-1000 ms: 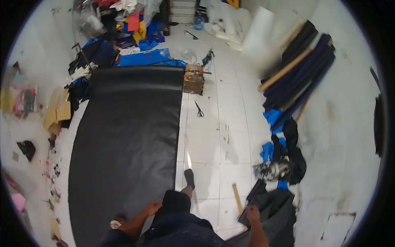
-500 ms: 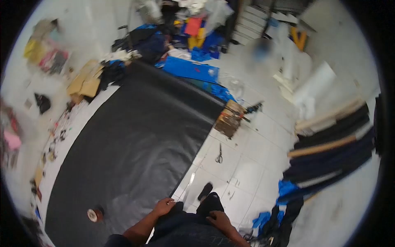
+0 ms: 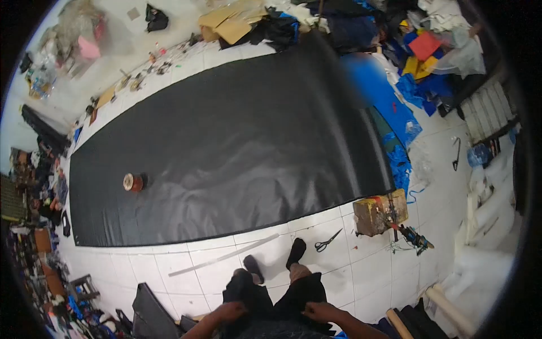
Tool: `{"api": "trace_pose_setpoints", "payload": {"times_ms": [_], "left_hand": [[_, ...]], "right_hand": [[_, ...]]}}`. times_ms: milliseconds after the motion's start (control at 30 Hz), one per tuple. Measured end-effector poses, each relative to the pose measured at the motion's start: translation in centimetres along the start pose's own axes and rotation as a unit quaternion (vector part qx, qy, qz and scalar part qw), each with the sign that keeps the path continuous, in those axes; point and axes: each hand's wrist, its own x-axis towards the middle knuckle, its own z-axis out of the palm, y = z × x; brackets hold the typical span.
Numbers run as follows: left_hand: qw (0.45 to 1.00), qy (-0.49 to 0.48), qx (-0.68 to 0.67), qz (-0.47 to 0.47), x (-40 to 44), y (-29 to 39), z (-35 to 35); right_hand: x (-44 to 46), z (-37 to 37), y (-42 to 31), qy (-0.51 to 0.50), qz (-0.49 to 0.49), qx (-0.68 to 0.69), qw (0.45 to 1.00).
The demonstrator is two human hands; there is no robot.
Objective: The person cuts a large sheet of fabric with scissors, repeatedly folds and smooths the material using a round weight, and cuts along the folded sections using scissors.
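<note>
Scissors (image 3: 328,241) lie beside black sheet (image 3: 226,141); left hand (image 3: 231,311) and right hand (image 3: 317,311) hang near shorts (image 3: 305,287), grip unclear

Black bag (image 3: 156,18) at eleven o'clock, cardboard (image 3: 232,29) just before twelve, red piece (image 3: 424,45) near two, bluish bottle (image 3: 479,155) at three.

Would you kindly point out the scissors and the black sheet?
Scissors (image 3: 328,242): head view, around where blades and handles meet.
Black sheet (image 3: 226,152): head view, bare middle of its upper surface.
</note>
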Motion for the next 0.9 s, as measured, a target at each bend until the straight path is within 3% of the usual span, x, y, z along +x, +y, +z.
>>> {"api": "trace_pose_setpoints", "payload": {"times_ms": [67, 133, 200, 267, 333, 400, 467, 500, 533, 567, 600, 633, 667, 733, 800, 833, 900], "left_hand": [[0.996, -0.043, -0.08, 0.02, -2.2, -6.1, 5.6], [0.963, -0.131, -0.219, 0.082, -2.8, -10.7, 10.5], [0.942, -0.225, -0.247, 0.004, -1.1, -11.3, 13.1], [0.925, -0.302, -0.223, -0.059, 3.2, -11.1, 15.7], [0.895, -0.394, -0.194, -0.077, 8.5, -11.0, 17.9], [0.861, -0.487, -0.129, -0.065, 15.0, -11.4, 20.0], [0.849, -0.527, -0.042, -0.016, 23.0, -11.8, 19.0], [0.86, -0.509, 0.002, 0.015, 27.1, -11.7, 15.5], [0.909, -0.412, 0.043, 0.044, 32.2, -11.1, 10.3], [0.969, -0.227, 0.081, 0.062, 37.3, -10.5, 4.7], [0.991, 0.012, 0.106, 0.077, 42.6, -9.7, -0.3], [0.956, 0.24, 0.127, 0.106, 47.4, -9.3, -4.1], [0.893, 0.399, 0.151, 0.142, 52.0, -9.4, -6.7], [0.799, 0.532, 0.195, 0.202, 60.2, -10.3, -9.4], [0.807, 0.492, 0.253, 0.206, 62.2, -8.8, -10.6], [0.82, 0.449, 0.297, 0.193, 63.1, -8.7, -10.2], [0.817, 0.459, 0.294, 0.188, 65.2, -9.4, -9.1]], "right_hand": [[-0.5, 0.1, 2.0, -0.16, -0.039, 0.084, 0.983], [0.8, 0.5, 5.0, -0.231, -0.043, 0.133, 0.963], [1.2, -1.4, 4.9, -0.302, -0.027, 0.243, 0.921], [5.4, -2.5, 8.0, -0.392, 0.02, 0.256, 0.883], [9.9, -5.1, 10.2, -0.394, 0.057, 0.3, 0.867], [15.8, -6.5, 17.2, -0.274, -0.011, 0.608, 0.745], [21.2, -10.6, 18.7, 0.171, -0.105, 0.494, 0.846], [25.7, -11.3, 21.7, 0.358, -0.137, 0.518, 0.764], [28.7, -13.0, 22.5, 0.441, -0.067, 0.491, 0.748], [32.6, -12.8, 25.4, 0.476, -0.002, 0.486, 0.733], [36.9, -11.6, 30.6, 0.466, 0.059, 0.445, 0.762], [40.8, -10.0, 34.3, 0.423, 0.089, 0.443, 0.785], [44.0, -8.5, 36.9, 0.38, 0.116, 0.442, 0.804], [49.6, -5.2, 38.4, 0.401, 0.235, 0.331, 0.821], [52.4, -2.9, 38.6, 0.486, 0.214, 0.177, 0.829], [53.4, -2.0, 39.5, 0.489, 0.208, 0.166, 0.831], [54.0, -1.0, 40.4, 0.49, 0.189, 0.173, 0.833]]}}
